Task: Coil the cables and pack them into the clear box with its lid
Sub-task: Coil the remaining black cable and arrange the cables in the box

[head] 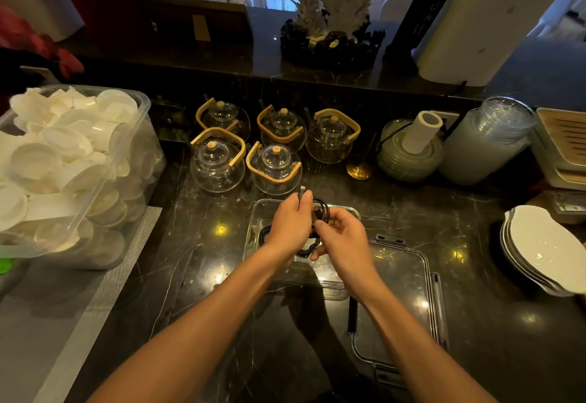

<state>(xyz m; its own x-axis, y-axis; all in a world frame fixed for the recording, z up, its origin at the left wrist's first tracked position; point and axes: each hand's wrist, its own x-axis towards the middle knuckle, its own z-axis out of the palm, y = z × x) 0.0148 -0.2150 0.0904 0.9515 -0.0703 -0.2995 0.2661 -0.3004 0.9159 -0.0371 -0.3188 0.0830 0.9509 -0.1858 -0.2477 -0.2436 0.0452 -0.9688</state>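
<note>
Head-worn view, angled down, hands close

A black cable (320, 209) is coiled above the open clear box (263, 212); its lid (402, 275) lies flat beside

Five teapots (275, 168) – all glass. One clear box (258, 212), one lid (402, 279). Two hands (290, 225) – one black cable (320, 209) between them.

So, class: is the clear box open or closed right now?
Open. The clear box has no cover on; its lid lies flat on the counter beside it.
</note>
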